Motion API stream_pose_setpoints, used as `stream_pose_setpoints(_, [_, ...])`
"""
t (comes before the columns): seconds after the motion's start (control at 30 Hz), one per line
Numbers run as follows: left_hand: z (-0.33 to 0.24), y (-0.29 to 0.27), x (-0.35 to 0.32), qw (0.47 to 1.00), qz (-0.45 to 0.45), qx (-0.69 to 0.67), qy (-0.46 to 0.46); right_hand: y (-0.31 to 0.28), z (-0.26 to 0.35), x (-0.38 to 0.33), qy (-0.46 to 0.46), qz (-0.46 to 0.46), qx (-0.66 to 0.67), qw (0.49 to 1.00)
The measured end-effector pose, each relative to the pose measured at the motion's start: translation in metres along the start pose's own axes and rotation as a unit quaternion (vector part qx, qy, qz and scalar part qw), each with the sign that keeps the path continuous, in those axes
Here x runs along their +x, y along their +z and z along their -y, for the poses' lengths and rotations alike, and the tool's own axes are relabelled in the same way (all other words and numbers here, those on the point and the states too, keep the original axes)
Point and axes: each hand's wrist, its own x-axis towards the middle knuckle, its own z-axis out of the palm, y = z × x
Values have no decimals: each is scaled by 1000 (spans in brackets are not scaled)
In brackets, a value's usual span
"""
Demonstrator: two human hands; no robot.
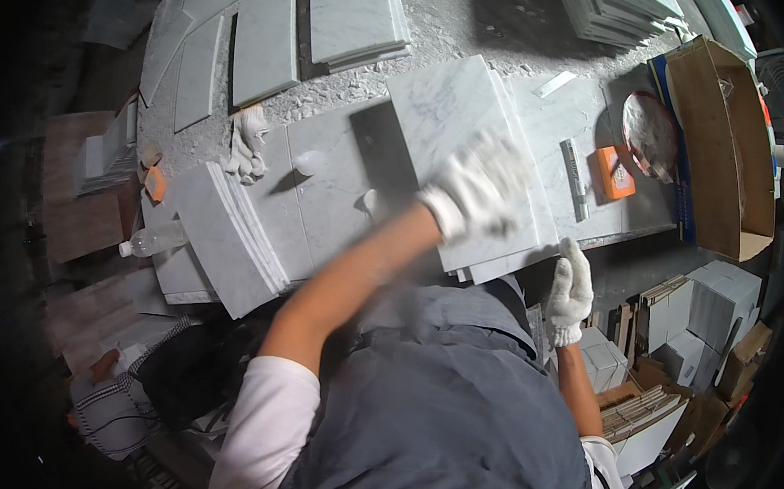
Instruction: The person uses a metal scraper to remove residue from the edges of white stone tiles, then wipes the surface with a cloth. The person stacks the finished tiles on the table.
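My left hand [482, 192], in a white knit glove, is smeared by motion over the top of a stack of pale grey-veined marble tiles [442, 107]. Whether its fingers grip anything does not show. Just off the table's near edge, to the right of that stack, is my gloved right hand [571, 289]. Its fingers point up, stretched out and close together, with nothing visible in them. A second tile stack [224, 237] sits at an angle to the left of my left forearm. Between the stacks, a small whitish round object [309, 162] rests on flat tiles.
At right lie a white tube [574, 178], an orange block [615, 173] and a round dish [650, 135] beside an open cardboard box [726, 150]. Loose gloves [249, 144] and a plastic bottle [158, 241] are at left. More tiles [265, 45] lie on the rubble-strewn far side.
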Motion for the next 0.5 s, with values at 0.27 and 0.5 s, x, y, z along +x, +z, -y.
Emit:
stream_pose_setpoints(0.27, [-71, 18, -84, 687, 104, -699, 169, 2, -1, 27, -3, -68, 15, 998])
stream_pose_setpoints(0.5, [-30, 30, -135, 799, -408, -396, -195, 12, 41, 36, -165, 105, -268, 943])
